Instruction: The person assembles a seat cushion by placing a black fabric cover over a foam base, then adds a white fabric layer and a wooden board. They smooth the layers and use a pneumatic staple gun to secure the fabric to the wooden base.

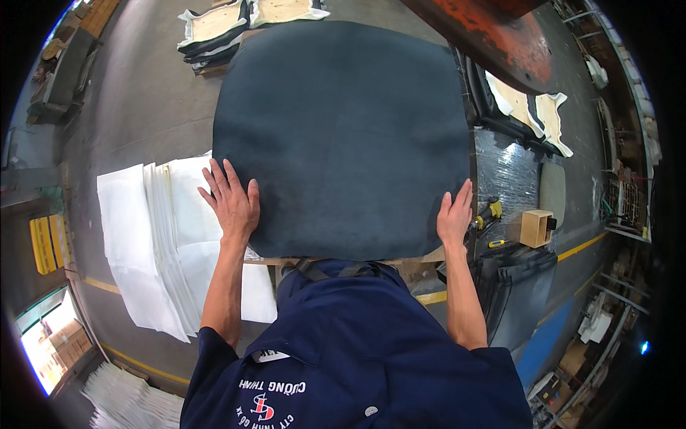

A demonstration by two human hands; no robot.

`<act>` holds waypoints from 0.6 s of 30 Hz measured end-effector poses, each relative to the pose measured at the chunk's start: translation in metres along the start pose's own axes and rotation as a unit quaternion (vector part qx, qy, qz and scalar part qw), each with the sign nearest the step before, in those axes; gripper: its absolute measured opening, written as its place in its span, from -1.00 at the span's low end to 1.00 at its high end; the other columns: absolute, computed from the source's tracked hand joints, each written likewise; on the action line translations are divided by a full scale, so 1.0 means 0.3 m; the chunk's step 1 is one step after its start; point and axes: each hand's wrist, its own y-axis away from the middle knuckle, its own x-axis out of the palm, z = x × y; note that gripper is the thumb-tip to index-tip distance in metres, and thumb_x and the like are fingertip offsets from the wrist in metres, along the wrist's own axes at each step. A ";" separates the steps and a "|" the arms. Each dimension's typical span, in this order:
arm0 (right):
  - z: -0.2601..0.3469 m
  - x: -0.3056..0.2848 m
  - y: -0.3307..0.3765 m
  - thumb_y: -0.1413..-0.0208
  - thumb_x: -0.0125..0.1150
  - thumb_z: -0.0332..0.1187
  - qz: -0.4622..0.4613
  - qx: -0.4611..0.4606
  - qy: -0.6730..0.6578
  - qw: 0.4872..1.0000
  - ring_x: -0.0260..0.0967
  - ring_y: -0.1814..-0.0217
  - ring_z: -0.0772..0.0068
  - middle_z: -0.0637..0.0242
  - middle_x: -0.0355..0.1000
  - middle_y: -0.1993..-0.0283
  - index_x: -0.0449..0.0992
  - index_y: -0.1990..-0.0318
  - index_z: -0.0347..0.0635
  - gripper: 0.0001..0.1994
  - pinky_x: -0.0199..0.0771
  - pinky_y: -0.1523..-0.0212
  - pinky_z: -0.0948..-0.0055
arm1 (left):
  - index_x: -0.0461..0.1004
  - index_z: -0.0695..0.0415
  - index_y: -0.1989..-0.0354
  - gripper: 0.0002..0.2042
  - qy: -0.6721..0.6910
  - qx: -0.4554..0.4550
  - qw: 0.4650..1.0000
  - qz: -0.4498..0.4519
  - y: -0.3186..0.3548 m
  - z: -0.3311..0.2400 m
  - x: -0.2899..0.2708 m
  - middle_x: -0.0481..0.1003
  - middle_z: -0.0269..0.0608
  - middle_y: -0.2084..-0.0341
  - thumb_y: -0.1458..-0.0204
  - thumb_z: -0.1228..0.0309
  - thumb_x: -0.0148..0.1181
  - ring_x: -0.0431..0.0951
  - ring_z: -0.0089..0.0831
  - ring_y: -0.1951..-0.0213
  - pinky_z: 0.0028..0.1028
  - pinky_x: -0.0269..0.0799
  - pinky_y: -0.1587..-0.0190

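A large dark sheet (343, 136), smooth and roughly square with rounded corners, lies in front of me; its material looks like leather or fabric. At its near left edge rests my left hand (234, 200), fingers spread, holding nothing. My right hand (455, 214) lies along the near right edge, its fingers stretched out and the palm against the sheet's side. What lies under the sheet is mostly hidden; a strip of wooden edge (429, 255) shows below it, close to my body.
White sheets (143, 243) are stacked at my left. On the right are a yellow-black tool (489, 213), a small wooden box (534, 229), a yellow-handled cutter (496, 244) and folded black material (518, 282). Upholstered panels (214, 25) sit beyond. An orange metal part (500, 43) hangs at upper right.
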 end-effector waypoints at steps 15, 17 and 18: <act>-0.021 0.067 -0.015 -0.40 -0.15 -0.12 -0.020 0.026 -0.068 0.997 0.21 -0.35 -0.23 -0.16 0.20 -0.36 0.08 -0.43 -0.29 -0.42 0.28 -0.27 0.06 | 0.03 0.36 -0.41 -0.33 0.133 0.007 0.991 -0.023 -0.021 0.017 -0.010 0.07 0.34 -0.37 -0.27 0.14 -0.05 0.19 0.20 -0.32 -0.03 0.11 -0.35; -0.020 0.069 -0.014 -0.39 -0.14 -0.13 -0.028 0.028 -0.066 0.997 0.22 -0.34 -0.23 -0.17 0.22 -0.35 0.10 -0.42 -0.29 -0.43 0.28 -0.27 0.06 | 0.04 0.36 -0.41 -0.34 0.126 0.012 0.992 -0.030 -0.020 0.015 -0.010 0.09 0.33 -0.36 -0.27 0.14 -0.05 0.23 0.20 -0.29 -0.07 0.14 -0.33; -0.015 0.067 -0.014 -0.39 -0.14 -0.13 -0.027 0.030 -0.069 0.997 0.22 -0.34 -0.23 -0.17 0.22 -0.35 0.10 -0.42 -0.30 -0.43 0.28 -0.27 0.06 | 0.04 0.36 -0.41 -0.34 0.125 0.009 0.992 -0.028 -0.023 0.014 -0.010 0.10 0.33 -0.36 -0.27 0.14 -0.04 0.23 0.20 -0.29 -0.07 0.14 -0.33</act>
